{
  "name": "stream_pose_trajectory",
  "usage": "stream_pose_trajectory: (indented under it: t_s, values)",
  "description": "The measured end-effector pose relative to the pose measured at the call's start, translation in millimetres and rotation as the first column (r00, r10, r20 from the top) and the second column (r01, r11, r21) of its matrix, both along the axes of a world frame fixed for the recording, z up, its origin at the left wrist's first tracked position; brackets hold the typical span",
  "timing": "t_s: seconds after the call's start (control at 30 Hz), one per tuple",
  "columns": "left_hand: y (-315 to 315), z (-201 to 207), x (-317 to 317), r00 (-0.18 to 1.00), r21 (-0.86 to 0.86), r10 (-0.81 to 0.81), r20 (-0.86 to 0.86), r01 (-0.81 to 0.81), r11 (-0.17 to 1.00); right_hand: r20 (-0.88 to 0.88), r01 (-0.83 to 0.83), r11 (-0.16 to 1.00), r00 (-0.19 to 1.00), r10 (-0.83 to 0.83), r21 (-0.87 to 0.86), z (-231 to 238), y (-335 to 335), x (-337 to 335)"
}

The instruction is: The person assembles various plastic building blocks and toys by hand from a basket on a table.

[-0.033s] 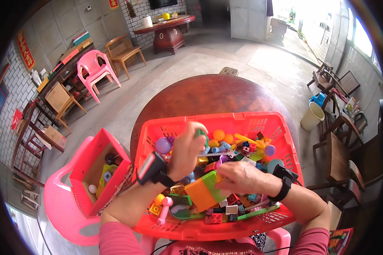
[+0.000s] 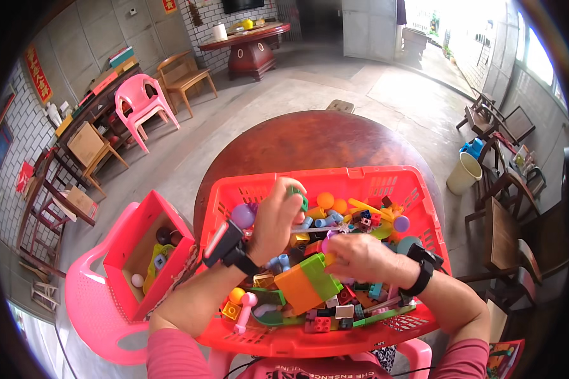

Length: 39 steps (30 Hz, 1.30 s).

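Fingers (image 2: 291, 187) of the left hand (image 2: 273, 218) are curled round a green block (image 2: 305, 202), which I see poking out at their tips on the hand's one o'clock side. That hand points toward one o'clock, its forearm coming in from seven. The right hand (image 2: 370, 259) reaches in from four o'clock, knuckles up, fingertips bunched and aimed at nine. A small yellow piece (image 2: 329, 258) shows at those tips; I cannot tell whether they grip it or only touch it. Near them, toward eight o'clock, I have an orange-and-green block (image 2: 297, 288) lying at a slant among the toys.

Further out, two orange balls (image 2: 325, 200) sit between two and three o'clock of the left hand, and a purple ball (image 2: 242, 216) at its nine. The toys lie in a red basket (image 2: 269, 345) on a round wooden table (image 2: 310, 142). Beyond the basket, at nine o'clock, I make out a red box (image 2: 152, 211) on a pink chair (image 2: 85, 290).
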<state>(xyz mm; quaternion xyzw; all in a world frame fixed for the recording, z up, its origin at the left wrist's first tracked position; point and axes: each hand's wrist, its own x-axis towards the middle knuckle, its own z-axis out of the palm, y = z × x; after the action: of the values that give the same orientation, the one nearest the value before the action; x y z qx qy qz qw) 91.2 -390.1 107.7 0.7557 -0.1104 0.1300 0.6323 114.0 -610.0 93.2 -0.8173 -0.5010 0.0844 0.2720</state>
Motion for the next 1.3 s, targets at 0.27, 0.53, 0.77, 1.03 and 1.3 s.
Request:
stream_pose_trajectory:
  t_s: [0.27, 0.53, 0.77, 1.03, 1.3]
  values:
    - [-1, -12, 10, 0.983, -0.021, -0.135, -0.122, 0.133, 0.991, 0.058, 0.357, 0.927, 0.929, -0.365, 0.113, 9, -16, 29]
    - [-14, -13, 0, 0.956, -0.021, -0.28, -0.086, 0.279, 0.96, -0.096, 0.189, 0.964, 0.98, -0.174, 0.186, 23, -6, 7]
    - [-17, -15, -4, 0.973, 0.327, -0.232, -0.011, 0.223, 0.918, -0.027, 0.167, 0.967, 0.986, -0.165, 0.191, 10, 0, 6]
    - [-21, -18, -9, 0.968, 0.444, -0.214, 0.131, 0.135, 0.886, 0.062, 0.123, 0.967, 0.988, -0.14, 0.222, 0, 0, 6]
    - [-23, -14, -13, 0.971, 0.244, -0.209, -0.118, 0.232, 0.942, -0.113, 0.165, 0.959, 0.983, -0.142, 0.231, 2, 4, -1]
